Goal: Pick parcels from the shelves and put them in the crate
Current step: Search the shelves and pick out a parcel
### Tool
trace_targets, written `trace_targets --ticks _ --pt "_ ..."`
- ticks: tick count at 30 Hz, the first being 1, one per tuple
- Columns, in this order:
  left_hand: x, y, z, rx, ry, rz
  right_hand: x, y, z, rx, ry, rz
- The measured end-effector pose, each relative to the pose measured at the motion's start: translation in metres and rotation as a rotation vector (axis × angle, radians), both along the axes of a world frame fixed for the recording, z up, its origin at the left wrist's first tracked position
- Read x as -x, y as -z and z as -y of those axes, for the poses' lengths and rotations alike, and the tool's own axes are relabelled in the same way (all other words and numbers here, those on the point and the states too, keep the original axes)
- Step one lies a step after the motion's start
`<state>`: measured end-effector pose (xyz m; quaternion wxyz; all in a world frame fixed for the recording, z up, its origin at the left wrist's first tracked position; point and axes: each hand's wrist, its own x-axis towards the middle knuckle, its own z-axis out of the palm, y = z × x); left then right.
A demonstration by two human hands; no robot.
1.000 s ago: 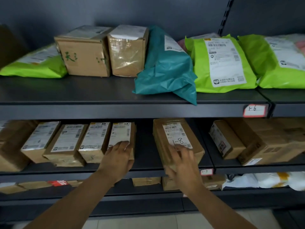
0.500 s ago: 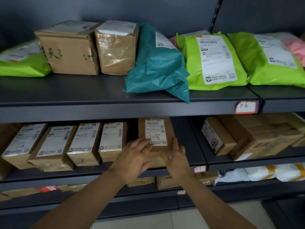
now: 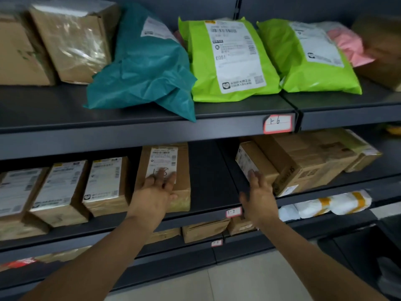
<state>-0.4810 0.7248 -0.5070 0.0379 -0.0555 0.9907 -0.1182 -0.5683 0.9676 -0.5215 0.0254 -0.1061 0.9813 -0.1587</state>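
On the dark grey metal middle shelf (image 3: 208, 181), in the head view, stands a brown cardboard parcel (image 3: 183, 168) with a white label hand-marked "1-8". The left hand (image 3: 155, 193) lies flat on this parcel's front, fingers straight and spread over the lower part of the label, gripping nothing. Just left of the parcel, three smaller labelled cardboard boxes (image 3: 106, 183) lean in a row on the same shelf. To the parcel's right, across a bare stretch of shelf, the right hand (image 3: 259, 198) is held open with loosely spread fingers and holds nothing. Its fingertips reach the lower front edge of a small tan cardboard box (image 3: 255, 157), and motion blur hides whether they touch it. That small box leans against a large brown carton (image 3: 303, 164) farther right of the parcel. Above the parcel, on the upper shelf, a crumpled teal plastic mailer (image 3: 147, 68) droops over the shelf edge. Right of it are a lime-green labelled mailer (image 3: 230, 59), a second lime-green mailer (image 3: 308, 59) and a pink bag (image 3: 349, 46). A red-edged tag marked "1-6" (image 3: 277, 123) sits above and right of the parcel, and a tag marked "1-7" (image 3: 233, 212) below and right of it. Lower right of the parcel lie white bags with yellow tape (image 3: 325, 205).
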Motion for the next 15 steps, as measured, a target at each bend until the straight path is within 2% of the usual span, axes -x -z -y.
trace_targets --ticks 3,6,10,12,15 --pt "0.006 0.003 -0.011 0.043 -0.045 0.05 0.018 -0.002 -0.014 -0.169 0.013 -0.097" --pt "0.008 0.003 -0.016 0.1 -0.081 0.086 0.03 -0.008 -0.009 -0.297 0.048 -0.289" --pt "0.009 -0.004 -0.024 0.132 -0.125 0.134 0.043 -0.007 -0.015 -0.523 0.028 -0.193" --pt "0.009 -0.009 -0.027 0.138 -0.147 0.159 0.041 -0.003 -0.017 -0.453 0.012 -0.162" --pt "0.008 -0.013 -0.03 0.094 -0.201 0.17 0.035 0.001 -0.016 -0.235 -0.003 -0.09"
